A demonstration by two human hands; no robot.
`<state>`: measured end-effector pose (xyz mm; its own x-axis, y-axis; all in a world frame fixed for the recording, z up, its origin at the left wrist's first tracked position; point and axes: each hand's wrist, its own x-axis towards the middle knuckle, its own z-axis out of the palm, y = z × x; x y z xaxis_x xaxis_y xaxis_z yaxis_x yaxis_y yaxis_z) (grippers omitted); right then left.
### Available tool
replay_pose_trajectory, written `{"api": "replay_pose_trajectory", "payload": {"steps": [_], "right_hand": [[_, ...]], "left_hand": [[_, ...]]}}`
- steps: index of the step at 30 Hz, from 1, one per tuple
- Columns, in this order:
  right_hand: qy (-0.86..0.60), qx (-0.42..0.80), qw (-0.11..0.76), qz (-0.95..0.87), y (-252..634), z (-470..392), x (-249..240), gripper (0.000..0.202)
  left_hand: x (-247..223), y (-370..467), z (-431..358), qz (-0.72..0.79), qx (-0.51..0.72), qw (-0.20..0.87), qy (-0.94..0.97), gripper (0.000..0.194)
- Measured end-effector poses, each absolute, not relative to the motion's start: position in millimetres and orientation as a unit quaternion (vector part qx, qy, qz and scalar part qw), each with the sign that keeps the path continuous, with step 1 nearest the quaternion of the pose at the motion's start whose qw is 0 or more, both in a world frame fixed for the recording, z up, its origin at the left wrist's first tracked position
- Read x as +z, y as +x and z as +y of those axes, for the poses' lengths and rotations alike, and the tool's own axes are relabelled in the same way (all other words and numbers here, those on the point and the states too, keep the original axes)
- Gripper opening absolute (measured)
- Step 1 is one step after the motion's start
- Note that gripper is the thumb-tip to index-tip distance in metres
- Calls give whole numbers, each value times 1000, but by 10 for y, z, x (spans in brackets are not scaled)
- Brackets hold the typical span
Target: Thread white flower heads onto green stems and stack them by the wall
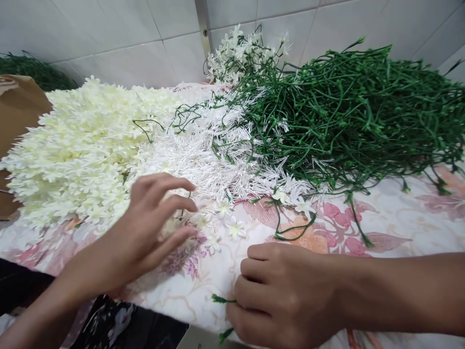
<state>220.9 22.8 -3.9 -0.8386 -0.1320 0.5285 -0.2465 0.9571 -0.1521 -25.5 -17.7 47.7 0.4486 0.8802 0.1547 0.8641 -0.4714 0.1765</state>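
My left hand [156, 223] is over the near side of the white pieces, fingers apart and curved, with a few loose white flowers [236, 228] just beyond its fingertips. A thin green stem shows behind its fingers. My right hand [279, 291] is closed around a green stem [222, 299], whose tips stick out on the left of the fist. Past my right hand, a green stem with white flowers [298, 232] lies on the flowered cloth [410, 218]. A heap of cream flowers [80, 145] lies at the left, thin white pieces [218, 155] in the middle.
A large pile of green stems [356, 111] fills the right back. Assembled white flowers [238, 55] stand against the tiled wall [174, 53]. At the left edge are a brown paper bag [20, 121] and more green stems [36, 72]. Dark material [134, 325] lies below the cloth's edge.
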Motion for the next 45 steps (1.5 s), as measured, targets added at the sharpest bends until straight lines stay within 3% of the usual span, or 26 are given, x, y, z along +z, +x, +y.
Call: {"api": "replay_pose_trajectory", "payload": {"steps": [4, 11, 15, 25, 31, 40, 45], "right_hand": [[102, 112, 272, -950, 2211, 236, -39, 14], [102, 101, 246, -958, 2216, 235, -2, 13], [101, 112, 243, -958, 2211, 228, -8, 13], [103, 121, 250, -955, 2212, 223, -19, 15], [102, 112, 247, -957, 2218, 228, -2, 14], [103, 107, 244, -958, 2209, 231, -14, 15], [110, 113, 243, -957, 2214, 232, -16, 16]], "left_hand": [[630, -489, -228, 544, 131, -58, 827, 8], [425, -792, -195, 542, 15, -81, 836, 28], [411, -929, -139, 549, 24, -119, 827, 21], [436, -819, -109, 520, 83, -108, 844, 4], [423, -877, -92, 539, 41, -123, 832, 17], [461, -849, -97, 518, 120, -115, 839, 1], [547, -654, -238, 525, 178, -113, 825, 9]]}}
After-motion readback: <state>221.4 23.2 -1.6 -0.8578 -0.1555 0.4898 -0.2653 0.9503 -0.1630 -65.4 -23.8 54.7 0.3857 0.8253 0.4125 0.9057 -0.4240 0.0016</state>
